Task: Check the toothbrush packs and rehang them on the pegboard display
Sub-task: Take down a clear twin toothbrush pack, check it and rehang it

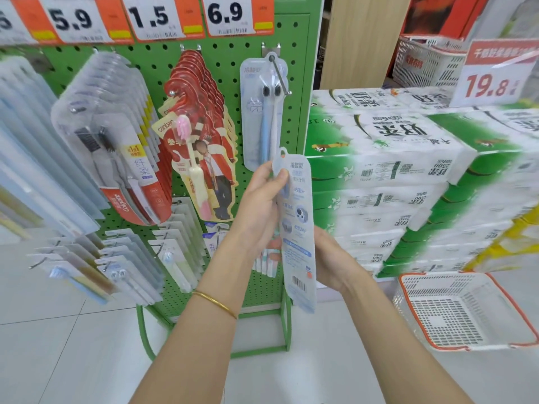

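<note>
Green pegboard (294,118) carries a hung pack (262,112) containing two brushes. Left hand (259,205) fingers pinch the held pack (297,228) near its top, just before the board. The right hand (329,258) grips it from behind. White basket (463,310) on the floor.

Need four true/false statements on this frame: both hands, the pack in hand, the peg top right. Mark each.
1. The left hand pinches the held pack near its top. True.
2. The held pack shows its barcode to the camera. True.
3. The peg below the 6.9 tag is bare. False: a hanging pack is on it.
4. The right hand grips the basket. False: it is behind the held pack's lower half.
</note>
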`<state>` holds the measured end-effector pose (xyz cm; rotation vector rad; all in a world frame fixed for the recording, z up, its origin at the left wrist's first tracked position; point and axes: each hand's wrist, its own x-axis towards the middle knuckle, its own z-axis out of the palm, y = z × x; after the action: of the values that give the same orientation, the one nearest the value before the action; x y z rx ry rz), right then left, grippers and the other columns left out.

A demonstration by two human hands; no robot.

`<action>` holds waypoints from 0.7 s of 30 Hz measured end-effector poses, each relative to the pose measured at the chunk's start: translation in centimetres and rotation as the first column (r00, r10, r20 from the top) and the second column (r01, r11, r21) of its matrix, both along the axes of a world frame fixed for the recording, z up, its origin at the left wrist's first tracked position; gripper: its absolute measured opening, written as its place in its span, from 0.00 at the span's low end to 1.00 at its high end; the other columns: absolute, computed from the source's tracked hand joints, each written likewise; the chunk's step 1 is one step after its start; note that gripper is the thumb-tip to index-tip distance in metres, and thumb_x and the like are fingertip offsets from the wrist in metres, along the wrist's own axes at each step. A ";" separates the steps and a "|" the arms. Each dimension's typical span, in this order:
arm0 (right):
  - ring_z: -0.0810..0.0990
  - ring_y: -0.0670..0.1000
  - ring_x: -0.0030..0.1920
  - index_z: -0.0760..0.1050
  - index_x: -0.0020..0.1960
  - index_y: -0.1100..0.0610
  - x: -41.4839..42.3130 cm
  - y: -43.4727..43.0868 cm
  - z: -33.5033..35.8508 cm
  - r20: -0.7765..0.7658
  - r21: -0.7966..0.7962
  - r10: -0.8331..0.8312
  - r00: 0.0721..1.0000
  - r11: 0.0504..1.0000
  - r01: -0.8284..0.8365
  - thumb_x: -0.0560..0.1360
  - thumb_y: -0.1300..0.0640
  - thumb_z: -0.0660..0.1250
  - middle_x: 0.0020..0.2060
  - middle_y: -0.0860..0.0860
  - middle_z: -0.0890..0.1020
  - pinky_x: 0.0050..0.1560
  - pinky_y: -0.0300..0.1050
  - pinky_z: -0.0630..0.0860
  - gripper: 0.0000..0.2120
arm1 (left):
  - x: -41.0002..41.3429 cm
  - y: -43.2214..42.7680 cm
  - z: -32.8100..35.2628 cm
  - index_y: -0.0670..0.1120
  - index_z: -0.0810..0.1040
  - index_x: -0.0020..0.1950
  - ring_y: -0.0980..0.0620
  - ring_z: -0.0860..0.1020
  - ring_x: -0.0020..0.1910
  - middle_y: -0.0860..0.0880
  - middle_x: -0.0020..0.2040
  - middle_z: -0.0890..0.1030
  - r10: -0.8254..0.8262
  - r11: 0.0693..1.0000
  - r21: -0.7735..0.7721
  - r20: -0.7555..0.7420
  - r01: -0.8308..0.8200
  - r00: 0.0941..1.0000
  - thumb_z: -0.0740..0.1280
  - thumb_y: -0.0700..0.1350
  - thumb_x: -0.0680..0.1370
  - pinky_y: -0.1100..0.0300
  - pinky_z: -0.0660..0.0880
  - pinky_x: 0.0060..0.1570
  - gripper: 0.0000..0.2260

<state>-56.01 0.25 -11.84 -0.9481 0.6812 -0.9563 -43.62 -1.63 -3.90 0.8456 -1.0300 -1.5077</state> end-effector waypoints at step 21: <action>0.77 0.39 0.36 0.71 0.46 0.56 2.4 -1.6 6.6 -0.166 -0.476 -0.657 0.735 0.707 0.524 0.72 0.58 0.71 0.40 0.49 0.77 0.38 0.34 0.74 0.09 | 2.1 1.3 3.9 0.51 0.78 0.57 0.49 0.76 0.62 0.50 0.58 0.81 0.304 0.935 -0.233 0.147 -0.266 0.941 0.59 0.62 0.75 0.41 0.68 0.66 0.20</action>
<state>-53.63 -1.30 -5.26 -1.3007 1.1528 -1.5893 -41.54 -0.35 -0.02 0.9478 -1.1231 -1.0702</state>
